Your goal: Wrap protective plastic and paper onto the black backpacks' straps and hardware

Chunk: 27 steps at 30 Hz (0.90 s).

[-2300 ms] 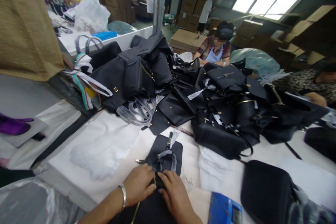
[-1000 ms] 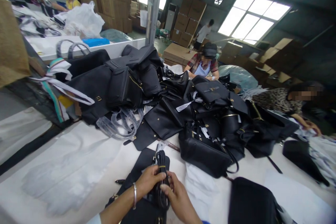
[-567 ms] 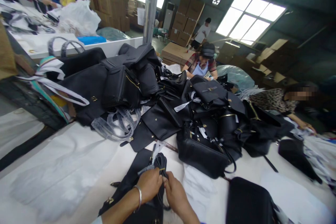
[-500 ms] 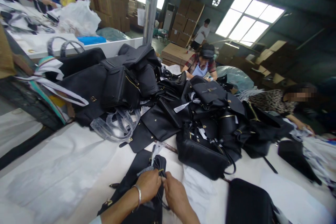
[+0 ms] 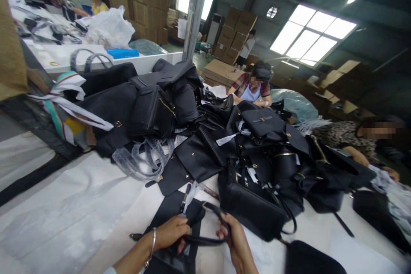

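Opened out from its tight bundle, the long, thin, black leather-like strap (image 5: 207, 240) now makes a loop. It hangs between the hands: the left hand (image 5: 173, 232) grips one part, the right hand (image 5: 233, 237) curls round another. It looks light and bendy, easy to pinch anywhere. Below lies a floppy black leather-like bag (image 5: 168, 207) on the pale worktop (image 5: 210, 263).
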Motion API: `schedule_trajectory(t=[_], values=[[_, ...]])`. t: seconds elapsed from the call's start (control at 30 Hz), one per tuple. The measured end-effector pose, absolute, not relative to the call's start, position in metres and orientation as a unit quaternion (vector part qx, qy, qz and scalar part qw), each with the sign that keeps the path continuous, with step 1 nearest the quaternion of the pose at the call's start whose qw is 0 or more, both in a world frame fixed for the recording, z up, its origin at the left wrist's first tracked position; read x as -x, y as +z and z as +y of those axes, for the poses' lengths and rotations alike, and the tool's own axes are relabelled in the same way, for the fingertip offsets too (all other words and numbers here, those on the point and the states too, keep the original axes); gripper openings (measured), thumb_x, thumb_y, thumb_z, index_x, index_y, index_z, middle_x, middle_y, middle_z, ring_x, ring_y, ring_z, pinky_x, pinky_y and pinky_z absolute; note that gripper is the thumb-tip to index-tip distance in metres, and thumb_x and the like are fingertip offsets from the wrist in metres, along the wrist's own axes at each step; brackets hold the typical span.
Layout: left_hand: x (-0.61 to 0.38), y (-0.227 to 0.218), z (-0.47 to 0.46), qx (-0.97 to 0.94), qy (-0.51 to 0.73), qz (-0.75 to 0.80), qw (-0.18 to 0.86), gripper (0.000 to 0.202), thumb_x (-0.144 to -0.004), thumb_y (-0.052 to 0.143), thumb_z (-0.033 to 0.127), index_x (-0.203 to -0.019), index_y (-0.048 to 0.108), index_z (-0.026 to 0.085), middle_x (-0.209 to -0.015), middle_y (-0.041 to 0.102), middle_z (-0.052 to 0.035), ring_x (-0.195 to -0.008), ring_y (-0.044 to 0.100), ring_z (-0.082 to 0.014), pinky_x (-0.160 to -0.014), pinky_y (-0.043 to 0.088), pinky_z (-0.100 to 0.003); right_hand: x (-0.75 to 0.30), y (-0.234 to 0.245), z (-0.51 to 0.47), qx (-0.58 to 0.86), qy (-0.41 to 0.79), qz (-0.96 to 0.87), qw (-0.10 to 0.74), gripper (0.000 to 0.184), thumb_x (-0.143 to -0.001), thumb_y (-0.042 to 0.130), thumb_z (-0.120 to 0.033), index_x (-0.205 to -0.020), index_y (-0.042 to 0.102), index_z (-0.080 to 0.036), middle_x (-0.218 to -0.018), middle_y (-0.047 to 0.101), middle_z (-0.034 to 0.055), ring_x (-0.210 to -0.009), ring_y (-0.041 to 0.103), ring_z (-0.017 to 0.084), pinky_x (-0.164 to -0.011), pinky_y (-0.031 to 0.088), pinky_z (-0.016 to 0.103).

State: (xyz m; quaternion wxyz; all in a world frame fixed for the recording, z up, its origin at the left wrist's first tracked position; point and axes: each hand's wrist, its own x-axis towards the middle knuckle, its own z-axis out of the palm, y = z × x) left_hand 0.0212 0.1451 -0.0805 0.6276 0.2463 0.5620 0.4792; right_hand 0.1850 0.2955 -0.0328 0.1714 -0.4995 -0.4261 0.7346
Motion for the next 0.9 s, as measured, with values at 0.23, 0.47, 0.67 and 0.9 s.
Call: schedule_trajectory(t=[0.23,0.47,0.67,0.9], values=[[-0.037,-0.094,0.156,-0.112,0.566,0.577,0.578,0.017,-0.072,0.048,0.035,-0.07,0.051,0.018,-0.054,0.06,0.0007,-0.047,0.058,-0.0147,-0.051,0.042,-0.026,-0.158,-0.025,0.286,0.474,0.693,-0.474,0.265,0.03,-0.079,0.059,-0.048,-0.078,0.055,-0.018,-0.051,0.038,-0.0099,-0.04,0.035,0.007,-0.046,0.038,0.022],[-0.032,-0.062,0.164,-0.037,0.681,0.523,0.512,0.04,-0.072,0.067,0.046,-0.099,0.059,0.017,-0.059,0.06,0.0025,-0.055,0.058,-0.0142,-0.055,0.044,-0.025,-0.151,-0.041,0.252,0.429,0.566,-0.688,0.15,0.047,-0.082,0.044,-0.063,-0.072,0.057,-0.02,-0.052,0.051,-0.0032,-0.049,0.052,0.015,-0.05,0.042,0.025],[-0.033,-0.057,0.179,-0.003,0.653,0.574,0.494,0.039,-0.069,0.069,0.052,-0.072,0.059,0.014,-0.049,0.052,0.004,-0.043,0.047,-0.0101,-0.045,0.037,-0.023,-0.163,-0.044,0.22,0.436,0.568,-0.687,0.122,0.051,-0.083,0.04,-0.066,-0.09,0.061,-0.021,-0.061,0.06,-0.0004,-0.056,0.057,0.018,-0.051,0.044,0.025],[-0.042,-0.068,0.197,0.013,0.627,0.635,0.451,0.038,-0.065,0.071,0.052,-0.055,0.057,0.018,-0.042,0.05,0.0042,-0.038,0.044,-0.0118,-0.041,0.029,-0.024,-0.18,-0.046,0.204,0.483,0.516,-0.698,0.115,0.05,-0.083,0.038,-0.069,-0.079,0.056,-0.023,-0.041,0.045,-0.0055,-0.038,0.047,0.015,-0.041,0.036,0.024]])
